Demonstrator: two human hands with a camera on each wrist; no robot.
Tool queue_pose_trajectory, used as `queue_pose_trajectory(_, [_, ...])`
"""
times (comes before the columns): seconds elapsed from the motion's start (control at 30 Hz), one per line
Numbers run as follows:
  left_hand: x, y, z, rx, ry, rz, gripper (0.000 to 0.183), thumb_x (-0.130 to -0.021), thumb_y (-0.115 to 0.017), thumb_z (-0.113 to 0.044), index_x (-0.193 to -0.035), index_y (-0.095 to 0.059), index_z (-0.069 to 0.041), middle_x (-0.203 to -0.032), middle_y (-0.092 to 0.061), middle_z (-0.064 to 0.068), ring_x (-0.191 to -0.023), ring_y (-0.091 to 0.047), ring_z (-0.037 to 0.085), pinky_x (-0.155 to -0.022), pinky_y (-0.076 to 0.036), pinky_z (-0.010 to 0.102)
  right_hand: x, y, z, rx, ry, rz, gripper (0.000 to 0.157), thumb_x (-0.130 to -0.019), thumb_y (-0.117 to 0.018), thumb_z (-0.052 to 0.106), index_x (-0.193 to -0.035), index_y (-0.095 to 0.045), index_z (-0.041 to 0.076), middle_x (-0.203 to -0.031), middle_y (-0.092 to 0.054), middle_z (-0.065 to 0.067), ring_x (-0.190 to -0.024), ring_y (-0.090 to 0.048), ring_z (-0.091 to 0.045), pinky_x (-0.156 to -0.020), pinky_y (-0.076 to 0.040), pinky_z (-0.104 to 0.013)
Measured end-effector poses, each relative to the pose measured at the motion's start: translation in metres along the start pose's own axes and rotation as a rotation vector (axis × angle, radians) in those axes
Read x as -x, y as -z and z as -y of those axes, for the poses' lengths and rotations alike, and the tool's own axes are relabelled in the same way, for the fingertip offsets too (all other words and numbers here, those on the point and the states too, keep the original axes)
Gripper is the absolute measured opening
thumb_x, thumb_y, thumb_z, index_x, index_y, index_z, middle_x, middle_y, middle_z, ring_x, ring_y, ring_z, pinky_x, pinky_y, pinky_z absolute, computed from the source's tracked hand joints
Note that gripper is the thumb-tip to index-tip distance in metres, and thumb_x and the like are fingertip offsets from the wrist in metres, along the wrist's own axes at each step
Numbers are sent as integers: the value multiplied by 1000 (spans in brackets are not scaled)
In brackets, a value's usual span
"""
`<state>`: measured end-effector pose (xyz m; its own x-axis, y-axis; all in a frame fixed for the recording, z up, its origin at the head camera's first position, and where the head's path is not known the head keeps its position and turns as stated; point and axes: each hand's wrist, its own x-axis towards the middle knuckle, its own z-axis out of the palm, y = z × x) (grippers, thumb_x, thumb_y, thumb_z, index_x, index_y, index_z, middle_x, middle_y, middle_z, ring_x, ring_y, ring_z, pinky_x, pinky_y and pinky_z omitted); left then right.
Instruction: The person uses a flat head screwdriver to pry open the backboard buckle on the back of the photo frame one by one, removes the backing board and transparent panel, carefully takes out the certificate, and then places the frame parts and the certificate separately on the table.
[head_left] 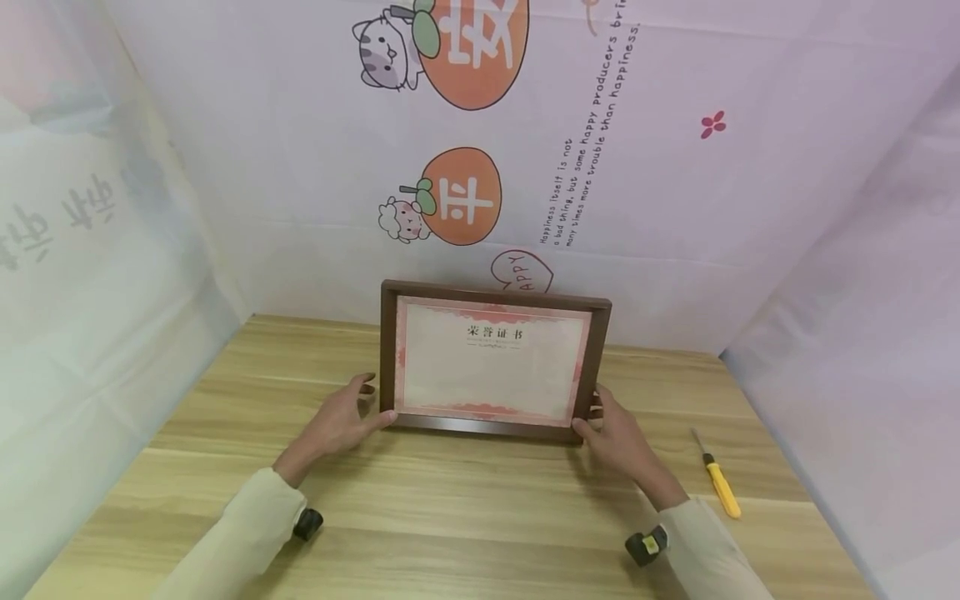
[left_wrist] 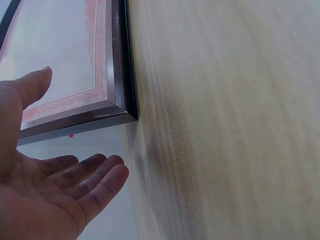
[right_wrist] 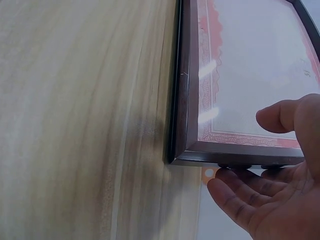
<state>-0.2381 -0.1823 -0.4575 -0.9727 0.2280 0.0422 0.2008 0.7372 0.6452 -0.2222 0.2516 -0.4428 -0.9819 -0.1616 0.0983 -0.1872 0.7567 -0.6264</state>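
Observation:
A brown picture frame (head_left: 487, 425) stands on its long lower edge on the wooden table, leaning slightly back; what supports it behind is hidden. Inside it is a certificate (head_left: 489, 379) with a pink-red border and Chinese lettering near the top. At the frame's left side is my left hand (head_left: 341, 422), its thumb near the lower left corner and its loosely bent fingers apart from the edge. My right hand (head_left: 621, 440) is by the lower right corner. In the right wrist view, its fingertips (right_wrist: 225, 175) lie close to the frame's side edge, with the thumb in front of the glass.
A screwdriver (head_left: 722, 487) with a yellow handle lies on the table (head_left: 465, 517) to the right. White printed cloth (head_left: 300, 167) hangs behind the table, and pale cloth walls stand at both sides. Each wrist wears a small black device.

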Motion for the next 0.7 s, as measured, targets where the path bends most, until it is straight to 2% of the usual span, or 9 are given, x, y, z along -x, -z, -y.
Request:
queue_pose_trajectory(0.37, [-8, -1, -5, 20, 8, -28, 86, -91, -66, -48, -150, -27, 3, -139, -52, 28, -123, -56, 42, -99, -50, 56, -6, 5, 5, -16, 16, -26, 62, -98, -59, 13, -148, -27, -7, -129, -56, -30, -117, -57, -42, -92, -56, -49])
queue_pose_trajectory(0.57, [-14, -3, -9, 35, -24, -41, 79, -94, -65, -40, -149, -28, 3, -136, -54, 25, -118, -59, 40, -95, -53, 53, -10, 8, 3, -15, 44, -47, 61, -98, -60, 13, -146, -28, -9, -129, -56, -31, -118, -57, -44, -93, -54, -52])
queue_pose_trajectory(0.7, [-17, -4, -12, 42, -16, -48, 77, -95, -64, -39, -149, -29, 3, -135, -56, 23, -117, -60, 38, -94, -54, 50, -14, 11, 4, -17, 49, -60, 60, -98, -59, 12, -145, -29, -9, -130, -55, -31, -118, -56, -44, -95, -53, -52])
